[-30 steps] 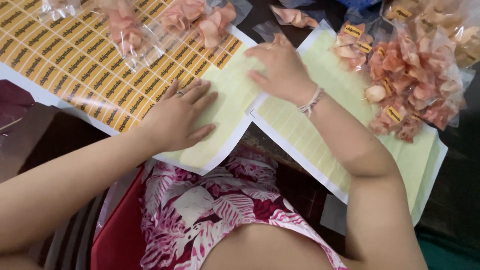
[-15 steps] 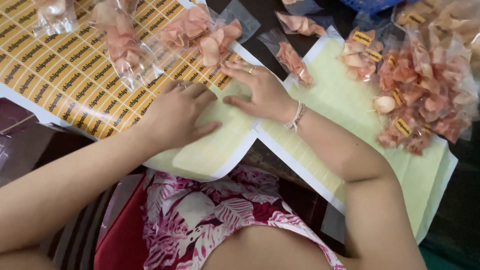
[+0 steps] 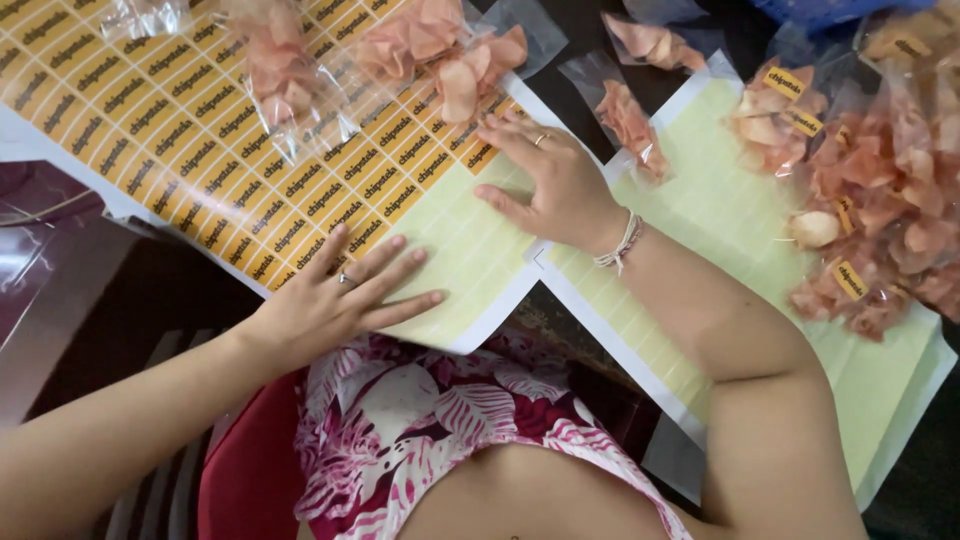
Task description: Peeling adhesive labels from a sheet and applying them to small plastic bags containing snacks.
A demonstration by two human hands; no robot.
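Note:
A sheet of orange rectangular stickers (image 3: 200,140) lies across the table; its near right part is bare pale yellow backing. My left hand (image 3: 330,300) lies flat with fingers spread on the sheet's near edge. My right hand (image 3: 555,180) rests on the sheet, its fingertips at the last orange stickers of a row. Whether a sticker is pinched I cannot tell. A second, used-up yellow backing sheet (image 3: 700,230) lies under my right forearm.
Clear bags of pink crackers (image 3: 440,50) lie on the sticker sheet's far side. One small bag (image 3: 630,120) sits between the sheets. A pile of labelled cracker bags (image 3: 870,190) fills the right. Dark table (image 3: 150,290) shows at left.
My left hand slid back toward me to the sheet's near edge and spread its fingers. My right hand moved from the far right over to the sticker rows. The view shifted slightly.

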